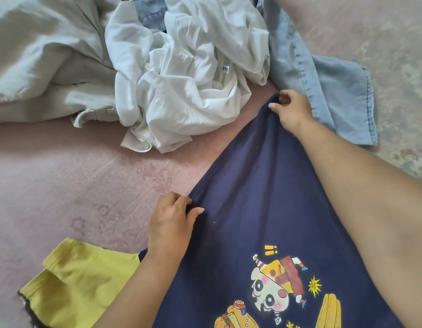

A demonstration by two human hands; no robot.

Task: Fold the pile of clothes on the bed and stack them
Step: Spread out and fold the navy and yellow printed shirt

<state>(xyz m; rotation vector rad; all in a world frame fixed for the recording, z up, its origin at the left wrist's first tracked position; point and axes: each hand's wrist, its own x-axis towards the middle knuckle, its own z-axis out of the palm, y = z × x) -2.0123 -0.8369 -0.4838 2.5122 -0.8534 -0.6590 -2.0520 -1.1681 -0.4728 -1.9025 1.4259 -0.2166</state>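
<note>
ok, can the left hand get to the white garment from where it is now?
Probably yes. The left hand pinches the navy shirt's edge, so it must let go first. Between it and the crumpled white garment lies only bare pink bedsheet, nothing blocking.

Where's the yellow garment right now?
In the head view, the yellow garment lies at the bottom left on the pink bed, beside the left forearm and the navy shirt.
</note>
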